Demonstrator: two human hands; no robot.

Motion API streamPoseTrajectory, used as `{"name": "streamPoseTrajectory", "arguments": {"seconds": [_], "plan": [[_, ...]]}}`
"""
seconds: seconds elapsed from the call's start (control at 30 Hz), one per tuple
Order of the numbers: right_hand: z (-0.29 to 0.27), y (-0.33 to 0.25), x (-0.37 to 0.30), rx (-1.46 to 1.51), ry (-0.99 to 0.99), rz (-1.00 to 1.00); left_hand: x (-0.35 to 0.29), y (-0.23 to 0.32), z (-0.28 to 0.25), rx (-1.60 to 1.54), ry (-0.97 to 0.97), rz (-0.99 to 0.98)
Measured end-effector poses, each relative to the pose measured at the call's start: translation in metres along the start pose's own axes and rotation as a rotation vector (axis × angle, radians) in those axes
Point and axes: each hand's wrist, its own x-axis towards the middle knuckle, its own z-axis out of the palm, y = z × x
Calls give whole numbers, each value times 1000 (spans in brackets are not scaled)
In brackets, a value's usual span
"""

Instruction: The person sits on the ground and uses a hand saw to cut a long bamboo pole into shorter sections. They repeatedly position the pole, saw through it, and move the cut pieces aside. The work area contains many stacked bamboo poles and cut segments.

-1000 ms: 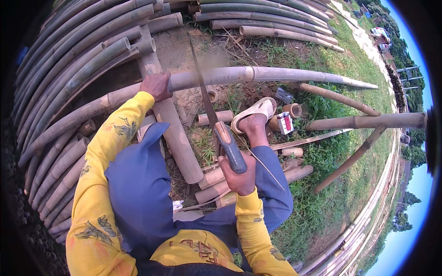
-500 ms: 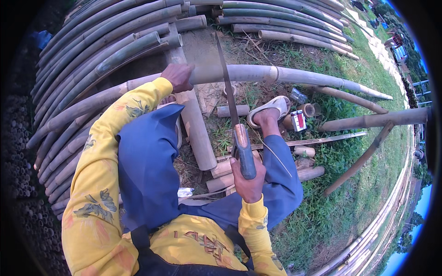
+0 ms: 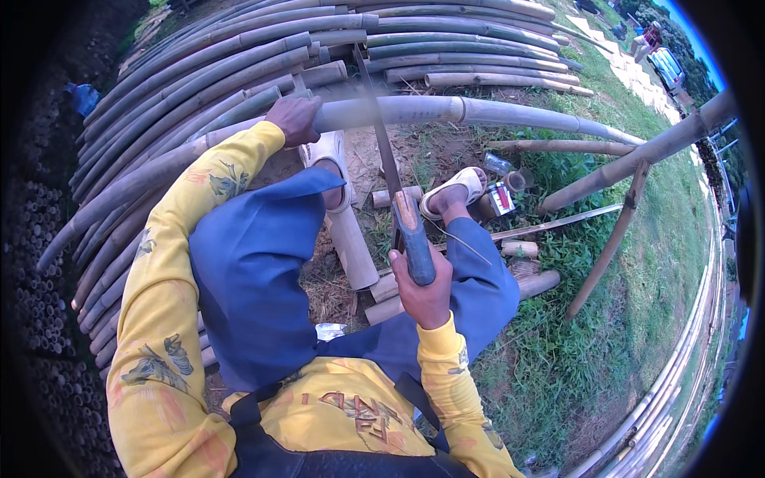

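A long bamboo pole [image 3: 510, 115] lies crosswise before me, bending toward both rims. My left hand [image 3: 296, 121] is wrapped over it, left of the saw. In my right hand [image 3: 426, 295] is the dark handle of a handsaw [image 3: 382, 147], its narrow blade pointing away from me and crossing the pole. The pole looks blurred beside the blade, so the depth of any cut cannot be made out. My left sandal [image 3: 341, 187] is close under the pole, by a thick bamboo length [image 3: 351, 251]; my right sandal [image 3: 470, 187] rests on the ground.
Stacked bamboo poles [image 3: 199, 84] fill the far left, with more poles [image 3: 478, 52] beyond. At right stands a bamboo post [image 3: 637, 163] with a slanted brace [image 3: 610, 247]. Short bamboo offcuts [image 3: 538, 283], a red-and-white box [image 3: 500, 199] and a clear container [image 3: 498, 164] lie near my right foot.
My left foot has come into fuller view near the pole, and my left knee has shifted. The whole view has turned slightly. Both hands keep their holds.
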Motion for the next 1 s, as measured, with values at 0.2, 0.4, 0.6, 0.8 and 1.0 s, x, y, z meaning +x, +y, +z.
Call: {"name": "streamPoseTrajectory", "arguments": {"seconds": [0.2, 0.4, 0.6, 0.8, 1.0], "plan": [[15, 34, 10, -3, 37, 14, 12, -9, 54, -36, -103, -18], [13, 66, 3, -80, -61, 90, 11, -8, 110, -121, -137, -70], [26, 57, 16, -70, -70, 47, 14, -30, 104, -130, -55, -55], [34, 44, 4, -35, -15, 70, 6, -29, 89, -108, -13, 44], [56, 57, 6, -32, -65, 178, -8, -52, 121, -135, -44, -72]]}}
